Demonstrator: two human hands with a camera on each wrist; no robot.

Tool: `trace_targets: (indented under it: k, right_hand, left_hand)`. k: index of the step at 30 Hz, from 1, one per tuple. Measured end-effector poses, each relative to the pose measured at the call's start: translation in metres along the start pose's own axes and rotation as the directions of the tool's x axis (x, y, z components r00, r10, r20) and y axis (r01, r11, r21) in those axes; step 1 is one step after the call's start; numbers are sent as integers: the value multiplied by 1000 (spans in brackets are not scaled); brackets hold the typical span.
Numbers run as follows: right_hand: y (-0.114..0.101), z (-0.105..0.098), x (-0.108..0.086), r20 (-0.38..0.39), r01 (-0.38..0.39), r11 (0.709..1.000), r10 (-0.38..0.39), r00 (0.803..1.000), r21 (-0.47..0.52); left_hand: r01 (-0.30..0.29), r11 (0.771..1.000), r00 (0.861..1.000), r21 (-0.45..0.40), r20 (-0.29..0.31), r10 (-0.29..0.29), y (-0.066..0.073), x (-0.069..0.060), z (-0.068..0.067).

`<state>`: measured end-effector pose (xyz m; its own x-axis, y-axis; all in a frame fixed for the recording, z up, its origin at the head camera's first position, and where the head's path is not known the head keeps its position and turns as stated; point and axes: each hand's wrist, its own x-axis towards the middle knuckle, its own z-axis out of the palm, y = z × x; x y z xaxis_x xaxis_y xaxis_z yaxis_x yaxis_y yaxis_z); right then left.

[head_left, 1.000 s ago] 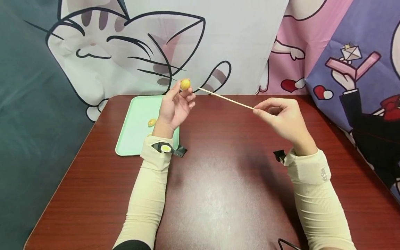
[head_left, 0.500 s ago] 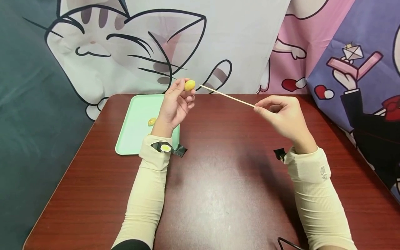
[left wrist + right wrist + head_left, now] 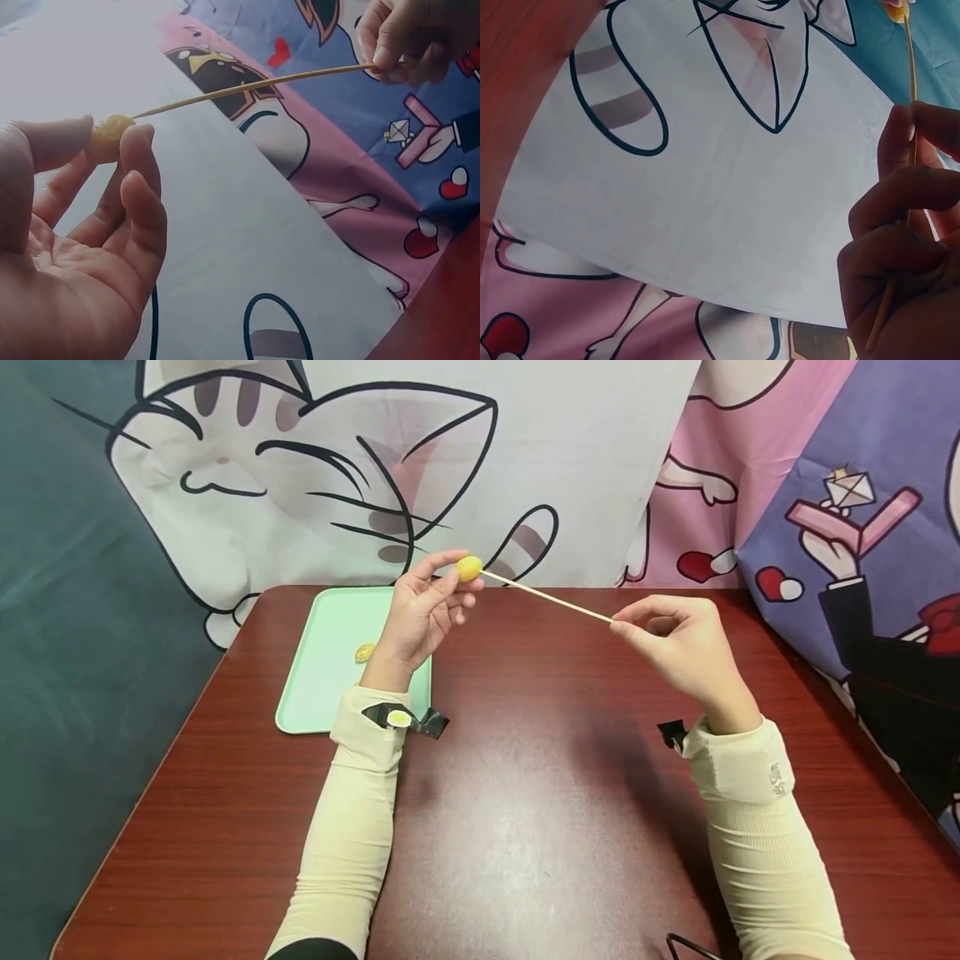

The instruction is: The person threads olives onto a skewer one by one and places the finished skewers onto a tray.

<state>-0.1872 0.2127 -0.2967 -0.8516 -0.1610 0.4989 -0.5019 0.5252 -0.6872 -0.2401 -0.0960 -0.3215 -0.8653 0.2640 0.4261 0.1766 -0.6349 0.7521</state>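
Observation:
A small yellow oval fruit is pinched between the thumb and fingers of the left hand, above the tray's right side. The right hand pinches a thin wooden stick, whose far tip meets the fruit's right side. In the left wrist view the stick looks slightly bowed, its pointed end at the fruit; how deep it goes cannot be told. The right wrist view shows the stick running back under the curled fingers of the right hand.
A light green tray lies at the back left of the brown table, with a yellow piece on it, partly behind the left forearm. A dark cable shows at the front edge. Printed cloths hang behind.
The left hand has moved the fruit rightward, closing the gap to the stick's tip, and its fingers have shifted around it. The right hand has barely moved.

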Motion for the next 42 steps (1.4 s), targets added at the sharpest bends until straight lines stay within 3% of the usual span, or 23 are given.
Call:
trace_targets:
  k: [6, 15, 26, 35, 42]
  right_hand:
    - [1, -3, -2, -8, -4, 1000, 4, 1000, 3]
    - [2, -5, -5, -4, -4, 1000, 4, 1000, -10]
    - [3, -7, -6, 8, -4, 1000, 4, 1000, -4]
    - [1, -6, -5, 21, 3, 1000, -3, 1000, 1]
    - [2, -5, -5, 28, -3, 1000, 3, 1000, 12]
  left_hand:
    - [-49, 986, 998, 159, -41, 56, 0, 0, 2]
    - [-96, 923, 992, 374, -39, 119, -1, 1, 1]
    - [-126, 921, 991, 369, 6, 134, 0, 0, -1]
    - [-112, 914, 991, 390, -29, 134, -1, 1, -3]
    - [-148, 918, 988, 368, 4, 157, -1, 0, -6]
